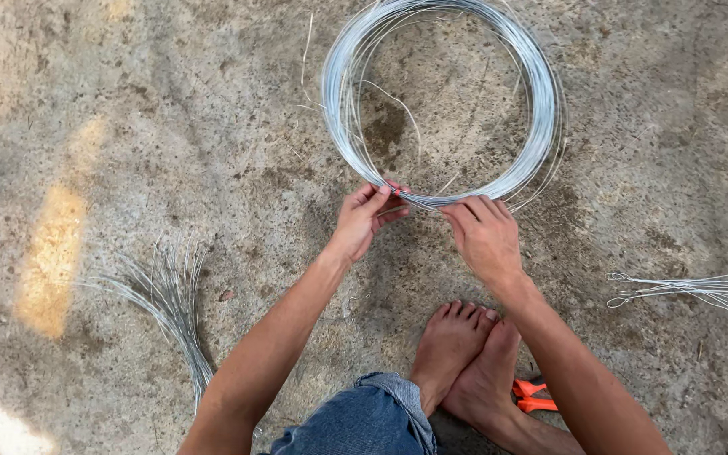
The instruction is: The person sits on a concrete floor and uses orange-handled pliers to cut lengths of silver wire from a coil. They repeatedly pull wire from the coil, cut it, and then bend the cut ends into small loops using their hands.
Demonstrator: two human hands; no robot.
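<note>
Wire everywhere on this concrete floor (128, 101). The big coil of wire (541, 93) lies flat just ahead of the person's bare feet (465, 354), and both hands are on its near edge. The left hand (364, 221) is curled around the strands, fingers closed on them beside a small red tie (395, 189) that wraps the coil there. The right hand (486, 236) pinches the same stretch of coil a little further along, fingertips pressed down on the wire.

How far along? By the look of it, partly there. A fan of cut wire pieces (166, 295) sits on the floor to the left, and a second bunch with looped ends (701, 291) lies off to the right, so some lengths seem already made. The coil looks thick and full, so plenty of wire is left in it. Orange-handled cutters (532, 396) lie on the floor just behind the feet, in neither hand.
</note>
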